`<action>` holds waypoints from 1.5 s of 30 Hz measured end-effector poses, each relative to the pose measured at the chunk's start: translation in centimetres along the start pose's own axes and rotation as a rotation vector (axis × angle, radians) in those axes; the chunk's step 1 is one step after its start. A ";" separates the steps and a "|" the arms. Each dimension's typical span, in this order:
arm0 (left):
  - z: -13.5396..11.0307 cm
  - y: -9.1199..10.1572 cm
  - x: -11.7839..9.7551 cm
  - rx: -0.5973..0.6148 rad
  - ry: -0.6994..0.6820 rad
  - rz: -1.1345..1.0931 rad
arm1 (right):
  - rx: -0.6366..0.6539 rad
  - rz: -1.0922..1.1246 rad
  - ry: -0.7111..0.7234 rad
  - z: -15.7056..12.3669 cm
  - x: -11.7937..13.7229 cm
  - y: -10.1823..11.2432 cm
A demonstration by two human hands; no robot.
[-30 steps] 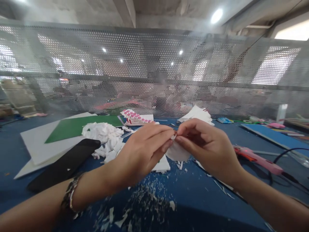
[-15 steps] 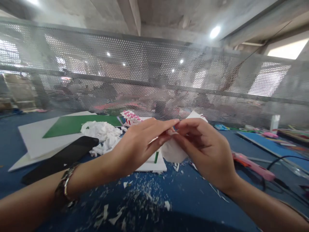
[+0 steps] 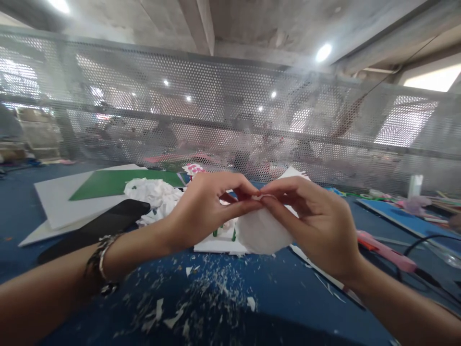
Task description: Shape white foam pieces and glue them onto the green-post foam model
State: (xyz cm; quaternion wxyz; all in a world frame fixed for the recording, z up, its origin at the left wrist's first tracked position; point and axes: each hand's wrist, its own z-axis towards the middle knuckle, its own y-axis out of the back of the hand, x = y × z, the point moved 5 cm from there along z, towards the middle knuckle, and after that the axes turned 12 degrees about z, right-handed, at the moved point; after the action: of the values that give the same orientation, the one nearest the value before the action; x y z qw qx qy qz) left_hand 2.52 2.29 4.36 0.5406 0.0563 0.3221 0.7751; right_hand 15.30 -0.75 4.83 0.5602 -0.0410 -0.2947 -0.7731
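The left hand point(image 3: 212, 204) is curving with its fingers bent over and its thumb reaching below, the tips almost meeting as they are pinching the upper edge of a thin, rounded white sheet, seemingly paper point(image 3: 264, 233). The right hand point(image 3: 320, 226) is pressing its thumb and forefinger together on that same edge, its other fingers curling loosely inward. The sheet is hanging between the hands, above the dark blue surface point(image 3: 288, 293), just to the right of a flat white slab point(image 3: 216, 246) where small green upright pieces point(image 3: 234, 234) are standing.

The sheet is looking very light, soft and easy to crease or tear, so a gentle fingertip hold along its narrow gathered edge is probably serving better than a grip on the loose part.

Compared with half a second ago, the left hand is arching more, with a wider gap showing between fingers and thumb rather than lying almost flat. More of the sheet is now showing below the fingertips, and a second green piece is appearing beneath the left hand.
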 end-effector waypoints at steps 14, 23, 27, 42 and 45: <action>0.5 -0.7 1.1 0.118 0.096 -0.314 | -0.004 -0.058 0.090 0.0 -0.2 0.5; 0.7 -1.0 1.5 0.214 0.115 -0.358 | -0.014 0.038 -0.028 0.5 -0.8 0.5; 0.7 -1.0 1.9 0.200 0.146 -0.400 | 0.024 0.075 -0.024 0.6 -0.9 0.4; 0.7 -0.5 1.6 0.203 0.057 -0.340 | 0.116 0.399 -0.218 0.7 -1.8 -0.4; 0.6 -0.3 1.5 0.198 0.039 -0.330 | 0.102 0.406 -0.243 0.7 -1.7 -0.3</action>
State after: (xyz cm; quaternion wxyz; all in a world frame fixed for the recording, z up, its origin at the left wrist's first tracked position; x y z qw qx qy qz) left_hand 2.46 3.97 4.27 0.6459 0.0408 0.4120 0.6414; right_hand 15.47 1.12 4.63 0.6657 -0.1639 -0.3843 -0.6183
